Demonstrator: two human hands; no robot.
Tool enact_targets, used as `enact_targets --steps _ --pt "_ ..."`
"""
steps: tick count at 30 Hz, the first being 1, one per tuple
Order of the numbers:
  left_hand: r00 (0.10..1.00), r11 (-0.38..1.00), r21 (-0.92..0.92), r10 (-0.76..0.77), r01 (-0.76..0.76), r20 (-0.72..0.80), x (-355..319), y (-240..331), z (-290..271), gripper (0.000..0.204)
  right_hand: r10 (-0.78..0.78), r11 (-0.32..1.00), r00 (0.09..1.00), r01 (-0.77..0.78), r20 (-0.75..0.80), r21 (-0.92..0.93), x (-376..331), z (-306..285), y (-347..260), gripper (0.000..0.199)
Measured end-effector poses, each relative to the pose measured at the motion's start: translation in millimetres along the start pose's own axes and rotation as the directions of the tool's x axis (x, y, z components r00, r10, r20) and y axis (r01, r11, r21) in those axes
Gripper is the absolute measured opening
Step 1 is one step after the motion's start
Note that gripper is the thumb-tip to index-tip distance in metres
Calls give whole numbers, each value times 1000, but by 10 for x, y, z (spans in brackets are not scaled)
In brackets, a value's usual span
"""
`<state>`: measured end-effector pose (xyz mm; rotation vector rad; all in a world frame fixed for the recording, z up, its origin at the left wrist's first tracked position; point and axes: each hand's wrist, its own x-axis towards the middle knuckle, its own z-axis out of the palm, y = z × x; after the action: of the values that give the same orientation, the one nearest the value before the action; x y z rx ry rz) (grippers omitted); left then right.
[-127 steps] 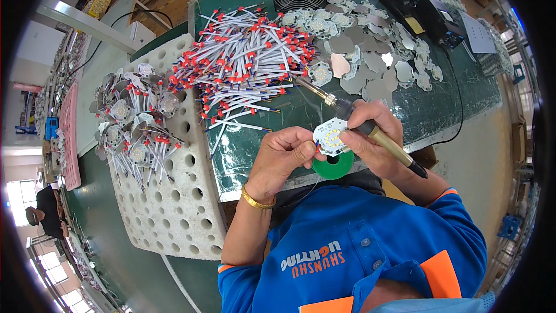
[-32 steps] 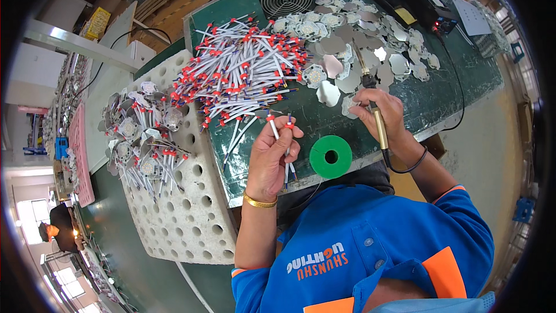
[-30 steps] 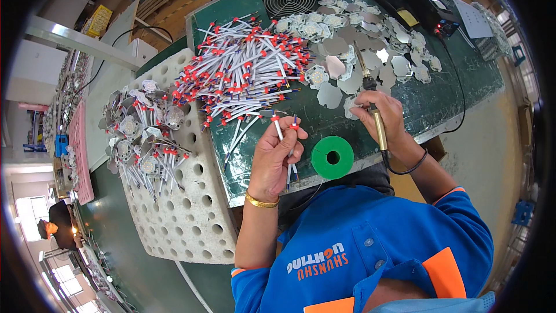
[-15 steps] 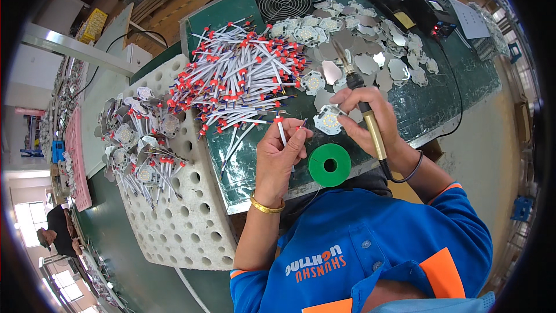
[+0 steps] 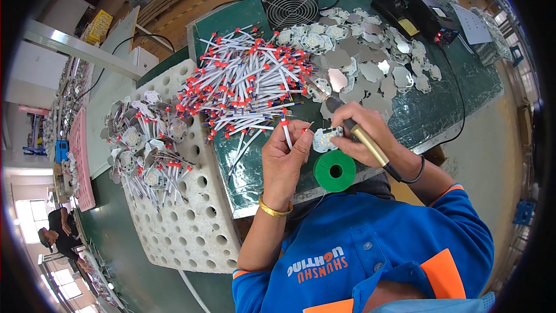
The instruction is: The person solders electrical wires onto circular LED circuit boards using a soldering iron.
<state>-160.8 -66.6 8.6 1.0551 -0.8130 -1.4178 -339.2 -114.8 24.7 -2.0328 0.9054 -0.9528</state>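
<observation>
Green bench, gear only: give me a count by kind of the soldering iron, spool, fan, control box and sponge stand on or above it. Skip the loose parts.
Soldering iron, in the right hand: 1
Green spool: 1
Black fan: 1
Black control box: 1
Black stand with yellow sponge: 1
Total: 5

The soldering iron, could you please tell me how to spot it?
On the dark green table, find the right hand near the front edge. It grips the soldering iron: unlike the flat boards nearby, it is long, with a gold handle.
</observation>
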Motion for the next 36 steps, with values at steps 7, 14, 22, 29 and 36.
enact_targets --steps 7,14,22,29,36 --pt "990 988 -112 -98 108 98 -30 79 18 17 202 940 943 -111 -263 323 102 31 -115 31" --pt "996 998 -32 -59 61 61 -52 132 59 20 108 965 964 -43 -242 258 153 86 -144 32" --pt "1000 999 54 8 -7 -8 -60 107 86 21 167 949 952 -83 -258 305 150 122 -145 30" --pt "991 927 354 135 -124 -7 -57 6 20 19 -225 974 935 226 -273 -29 105 126 -86 32" --pt "998 995 -73 -59 62 33 -41 100 98 12 -483 870 849 437 -213 -229 133 154 -104 30"
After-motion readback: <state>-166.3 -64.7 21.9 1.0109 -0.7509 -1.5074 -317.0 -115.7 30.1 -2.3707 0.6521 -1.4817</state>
